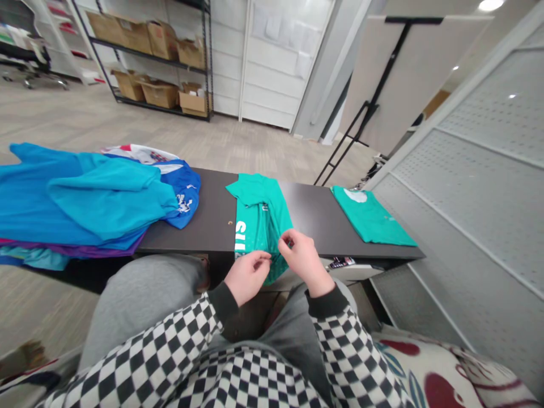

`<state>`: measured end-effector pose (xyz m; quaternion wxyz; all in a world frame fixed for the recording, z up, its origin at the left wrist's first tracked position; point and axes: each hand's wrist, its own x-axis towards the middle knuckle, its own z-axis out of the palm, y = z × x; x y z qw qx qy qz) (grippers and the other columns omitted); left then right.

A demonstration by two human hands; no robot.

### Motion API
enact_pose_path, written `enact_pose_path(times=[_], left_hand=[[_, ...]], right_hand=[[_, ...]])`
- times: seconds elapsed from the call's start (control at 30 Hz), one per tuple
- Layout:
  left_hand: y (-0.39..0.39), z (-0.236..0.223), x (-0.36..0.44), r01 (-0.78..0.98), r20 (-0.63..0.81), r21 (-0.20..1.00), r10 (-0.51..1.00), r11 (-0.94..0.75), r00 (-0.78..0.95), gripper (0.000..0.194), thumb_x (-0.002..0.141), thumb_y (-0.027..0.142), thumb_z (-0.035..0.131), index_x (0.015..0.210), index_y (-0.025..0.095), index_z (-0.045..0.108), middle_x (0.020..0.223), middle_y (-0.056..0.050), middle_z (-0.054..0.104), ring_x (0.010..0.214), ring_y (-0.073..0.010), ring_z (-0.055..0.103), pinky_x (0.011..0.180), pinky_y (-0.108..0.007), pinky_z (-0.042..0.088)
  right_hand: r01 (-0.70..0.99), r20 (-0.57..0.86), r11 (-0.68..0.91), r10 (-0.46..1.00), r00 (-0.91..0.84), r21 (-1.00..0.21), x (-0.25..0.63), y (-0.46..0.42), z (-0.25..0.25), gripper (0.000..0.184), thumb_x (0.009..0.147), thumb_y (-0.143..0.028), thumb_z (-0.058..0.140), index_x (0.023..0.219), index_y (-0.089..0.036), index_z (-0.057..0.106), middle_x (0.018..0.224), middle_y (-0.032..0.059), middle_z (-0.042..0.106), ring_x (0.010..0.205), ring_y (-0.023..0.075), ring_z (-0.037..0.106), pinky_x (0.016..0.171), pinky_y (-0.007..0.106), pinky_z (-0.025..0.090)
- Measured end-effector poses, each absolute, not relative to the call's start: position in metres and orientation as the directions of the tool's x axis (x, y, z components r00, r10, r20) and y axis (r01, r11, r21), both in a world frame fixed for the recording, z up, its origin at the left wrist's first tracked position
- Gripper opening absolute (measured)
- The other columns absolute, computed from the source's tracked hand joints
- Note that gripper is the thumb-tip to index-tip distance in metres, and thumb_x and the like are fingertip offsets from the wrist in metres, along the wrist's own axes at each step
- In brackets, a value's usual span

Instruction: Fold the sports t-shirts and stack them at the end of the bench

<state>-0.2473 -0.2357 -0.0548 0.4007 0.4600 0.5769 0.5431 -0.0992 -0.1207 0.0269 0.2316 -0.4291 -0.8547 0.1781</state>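
A green T-shirt (258, 212) lies partly folded on the dark table, white lettering showing on its left part. Its near end hangs over the front edge. My left hand (247, 276) is closed in a pinch at the shirt's lower hem, thumb and fingertips together. On the right side of the hem, my right hand (302, 256) is also closed, its thumb and forefinger pinching the cloth. The fabric between the hands is bunched and dips below the tabletop. A second green shirt (374, 218), folded flat, rests at the table's right end.
Blue shirts (93, 195) are heaped on the left of the dark table (212, 212). Under the tabletop at right is a white drawer or shelf (359, 273) holding small items. A perforated panel (480, 170) stands at right. Cardboard boxes (159, 93) fill a rack behind.
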Motion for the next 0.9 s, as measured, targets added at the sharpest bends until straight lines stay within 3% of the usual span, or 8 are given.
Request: enact_pose_path(times=[0.1,0.17,0.27,0.47,0.57,0.67,0.77,0.9], left_hand=[[-0.237,-0.066,-0.242,0.059,-0.14,0.986,0.971,0.154,-0.197,0.043,0.104,0.049,0.065,0.13,0.016,0.075,0.102,-0.01,0.085,0.069,-0.0201,0.077,0.058,-0.03,0.056],[-0.234,-0.07,-0.241,0.104,-0.195,0.971,0.966,0.214,-0.167,0.044,0.103,0.054,0.066,0.124,0.017,0.077,0.088,-0.007,0.083,0.056,-0.018,0.069,0.052,-0.03,0.047],[-0.228,-0.074,-0.239,0.159,-0.187,0.963,0.965,0.217,-0.185,0.041,0.102,0.055,0.068,0.111,0.017,0.08,0.071,-0.005,0.077,0.061,-0.0201,0.071,0.056,-0.029,0.044],[-0.218,-0.082,-0.231,0.091,-0.054,0.993,0.964,0.08,-0.261,0.042,0.101,0.058,0.068,0.109,0.018,0.081,0.07,-0.003,0.074,0.063,-0.0194,0.067,0.058,-0.029,0.042],[-0.219,-0.088,-0.229,0.081,-0.009,0.996,0.943,0.038,-0.332,0.036,0.1,0.055,0.069,0.092,0.02,0.075,0.066,0.001,0.067,0.06,-0.0159,0.058,0.058,-0.028,0.037],[-0.224,-0.095,-0.228,0.054,-0.017,0.998,0.92,0.042,-0.391,0.039,0.097,0.054,0.071,0.077,0.022,0.062,0.06,0.005,0.056,0.055,-0.0123,0.047,0.055,-0.027,0.031],[-0.232,-0.101,-0.228,0.031,-0.037,0.998,0.898,0.057,-0.438,0.039,0.096,0.055,0.071,0.077,0.023,0.06,0.057,0.007,0.051,0.052,-0.0112,0.042,0.054,-0.027,0.029],[-0.237,-0.109,-0.227,-0.003,-0.132,0.989,0.887,0.146,-0.443,0.042,0.093,0.061,0.074,0.104,0.021,0.073,0.056,0.006,0.057,0.05,-0.0135,0.05,0.053,-0.027,0.034]], right_hand=[[0.618,0.178,0.615,0.764,-0.62,-0.489,-0.102,-0.119,0.025,0.012,0.097,-0.019,0.067,0.087,-0.022,0.073,0.082,0.0007,0.078,0.075,0.0176,0.066,0.076,0.03,0.039],[0.607,0.119,0.653,0.719,-0.684,-0.453,-0.104,-0.118,0.024,0.012,0.094,-0.015,0.069,0.085,-0.022,0.072,0.08,0.0001,0.077,0.073,0.0164,0.065,0.074,0.03,0.039],[0.591,0.066,0.681,0.678,-0.732,-0.434,-0.106,-0.116,0.028,0.014,0.093,-0.013,0.069,0.082,-0.021,0.071,0.078,-0.0008,0.075,0.071,0.0153,0.063,0.072,0.029,0.038],[0.547,0.025,0.646,0.658,-0.753,-0.533,-0.112,-0.118,0.034,0.012,0.093,-0.012,0.071,0.085,-0.021,0.071,0.079,-0.0011,0.075,0.072,0.0152,0.063,0.069,0.027,0.039],[0.546,-0.029,0.644,0.632,-0.774,-0.537,-0.112,-0.115,0.032,0.012,0.099,-0.019,0.072,0.087,-0.021,0.072,0.08,-0.0003,0.076,0.073,0.0161,0.064,0.068,0.028,0.04],[0.557,0.053,0.666,0.663,-0.746,-0.495,-0.109,-0.108,0.027,0.017,0.106,-0.026,0.069,0.091,-0.021,0.074,0.086,0.0025,0.077,0.079,0.0185,0.067,0.073,0.03,0.044],[0.587,0.15,0.688,0.694,-0.704,-0.427,-0.104,-0.099,0.016,0.003,0.101,-0.021,0.075,0.099,-0.021,0.078,0.099,0.0057,0.076,0.091,0.0214,0.069,0.083,0.033,0.048],[0.563,0.208,0.692,0.695,-0.688,-0.452,-0.097,-0.097,0.003,0.007,0.099,-0.02,0.077,0.106,-0.021,0.08,0.105,0.0079,0.075,0.1,0.0236,0.07,0.093,0.036,0.053]])
